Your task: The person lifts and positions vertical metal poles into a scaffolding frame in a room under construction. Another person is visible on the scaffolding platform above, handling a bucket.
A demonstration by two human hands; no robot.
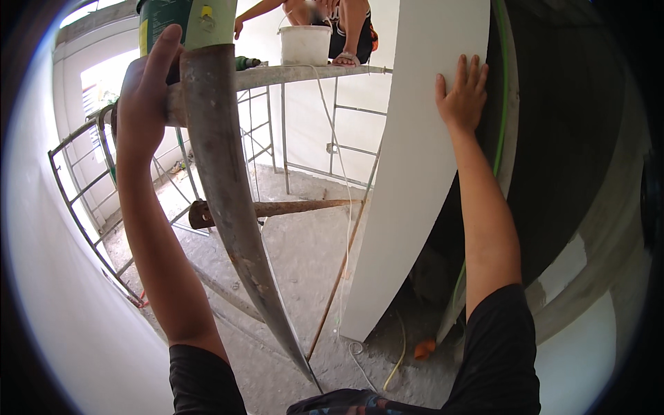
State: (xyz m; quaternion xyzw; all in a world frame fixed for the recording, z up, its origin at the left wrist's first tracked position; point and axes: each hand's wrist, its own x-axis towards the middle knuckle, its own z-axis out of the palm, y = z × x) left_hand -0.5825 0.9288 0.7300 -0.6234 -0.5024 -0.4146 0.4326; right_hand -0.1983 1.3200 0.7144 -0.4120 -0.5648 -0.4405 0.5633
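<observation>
My left hand (144, 97) is raised at the end of a scaffold plank (290, 75), thumb up and fingers curled round the edge, partly hidden. A green and pale bucket (200, 24) stands just above it. Close beside this hand, a grey metal post (225, 166) runs down towards the floor, bent by the lens. My right hand (462, 97) lies flat with fingers spread against a tall white panel (415, 138), near its right edge. No object shows in that hand.
Another person (353, 31) squats on the plank behind a white bucket (304, 45). Scaffold frames (90, 187) stand at left. A rusty pipe (290, 206) crosses mid-height. A green hose (501, 104) hangs at right; an orange pipe piece (424, 348) lies on the concrete floor (297, 270).
</observation>
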